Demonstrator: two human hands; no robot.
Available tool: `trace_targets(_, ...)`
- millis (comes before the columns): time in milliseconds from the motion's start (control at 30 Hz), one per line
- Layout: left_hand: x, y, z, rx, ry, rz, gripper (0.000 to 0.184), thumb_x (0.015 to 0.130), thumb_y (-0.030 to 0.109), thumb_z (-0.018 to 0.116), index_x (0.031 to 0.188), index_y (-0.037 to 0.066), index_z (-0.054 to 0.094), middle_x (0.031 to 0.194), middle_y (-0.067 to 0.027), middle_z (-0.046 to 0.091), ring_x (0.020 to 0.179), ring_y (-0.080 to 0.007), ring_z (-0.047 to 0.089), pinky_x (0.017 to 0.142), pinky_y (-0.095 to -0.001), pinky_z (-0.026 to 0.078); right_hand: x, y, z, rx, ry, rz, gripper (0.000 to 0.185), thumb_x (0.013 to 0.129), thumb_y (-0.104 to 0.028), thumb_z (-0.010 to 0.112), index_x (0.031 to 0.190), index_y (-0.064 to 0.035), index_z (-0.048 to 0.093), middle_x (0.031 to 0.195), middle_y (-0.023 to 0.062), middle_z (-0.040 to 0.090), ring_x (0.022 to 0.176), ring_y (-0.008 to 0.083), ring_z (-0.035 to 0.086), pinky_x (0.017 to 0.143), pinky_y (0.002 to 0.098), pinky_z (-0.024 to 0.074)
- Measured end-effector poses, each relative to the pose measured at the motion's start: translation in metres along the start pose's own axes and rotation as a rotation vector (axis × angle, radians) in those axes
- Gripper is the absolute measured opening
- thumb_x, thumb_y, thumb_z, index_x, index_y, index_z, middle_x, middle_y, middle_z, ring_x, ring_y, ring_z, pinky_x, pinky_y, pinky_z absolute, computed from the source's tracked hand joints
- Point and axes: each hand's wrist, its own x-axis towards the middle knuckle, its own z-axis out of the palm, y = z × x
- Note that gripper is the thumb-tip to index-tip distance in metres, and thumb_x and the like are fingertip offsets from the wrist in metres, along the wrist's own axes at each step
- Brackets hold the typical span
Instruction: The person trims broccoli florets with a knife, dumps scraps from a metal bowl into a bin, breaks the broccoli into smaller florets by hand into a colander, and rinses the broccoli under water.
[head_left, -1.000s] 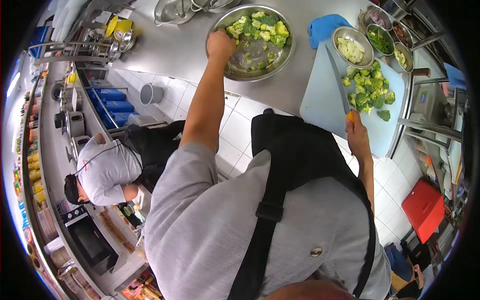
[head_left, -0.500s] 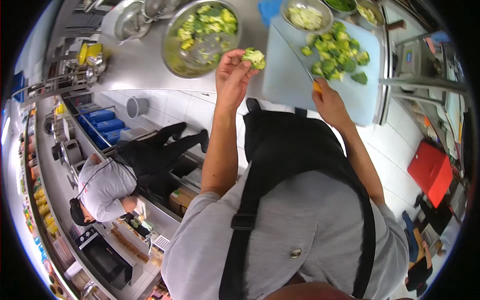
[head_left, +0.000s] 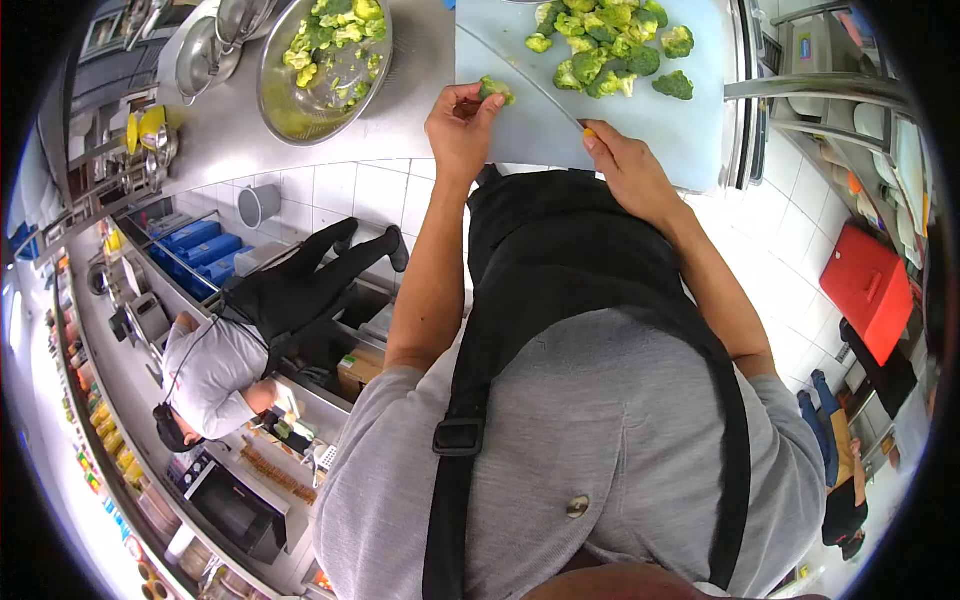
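Observation:
My left hand [head_left: 460,132] pinches a broccoli floret [head_left: 496,90] over the left part of the pale blue cutting board [head_left: 690,120]. Around the orange-yellow handle of a knife, my right hand [head_left: 632,168] is closed at the board's near edge. The long knife blade [head_left: 525,78] points up and left, just right of the held floret. A pile of cut broccoli [head_left: 610,45] lies on the board beyond the knife. Left of the board, a steel bowl [head_left: 272,100] holds more broccoli florets.
Steel strainers [head_left: 207,62] stand at the counter's far left. Metal rails [head_left: 810,90] run beside the board on the right. A co-worker [head_left: 205,370] bends over another counter at left. A red container [head_left: 868,290] is at right, with another person [head_left: 845,500] below it.
My left hand has left the steel bowl with a floret and moved right, over the board beside the knife. The view has shifted, so the bowl and board appear higher and farther left.

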Motion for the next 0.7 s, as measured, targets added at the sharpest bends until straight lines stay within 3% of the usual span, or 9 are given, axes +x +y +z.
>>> trace_targets(233,0.004,0.003,0.004,0.003,0.016,-0.002,0.027,0.088,0.003,0.085,0.107,-0.005,0.068,0.088,-0.0063,0.072,0.077,-0.0086,0.064,0.069,-0.0241,0.054,-0.014,0.007,-0.006,-0.018,-0.026,-0.051,0.036,0.112,-0.030,0.048,0.132,-0.0040,0.061,0.105,0.0272,0.071,0.098,0.0485,0.066,0.086,0.0524,0.0508)
trace_targets(367,0.004,0.004,0.001,0.061,-0.006,0.010,0.026,0.091,0.003,0.084,0.108,-0.006,0.066,0.094,-0.0093,0.073,0.082,-0.0120,0.068,0.073,-0.0245,0.057,-0.022,0.014,-0.003,0.012,-0.021,-0.123,0.037,0.112,-0.030,0.048,0.134,-0.0031,0.060,0.106,0.0277,0.070,0.100,0.0485,0.066,0.087,0.0518,0.0509)
trace_targets(700,0.007,0.004,0.000,0.015,-0.021,-0.030,0.027,0.092,0.005,0.083,0.109,-0.007,0.066,0.095,-0.0103,0.073,0.083,-0.0134,0.069,0.074,-0.0250,0.058,-0.051,0.003,-0.014,-0.016,-0.050,-0.048,0.035,0.112,-0.026,0.049,0.135,-0.0013,0.060,0.107,0.0290,0.070,0.102,0.0490,0.066,0.087,0.0511,0.0502)
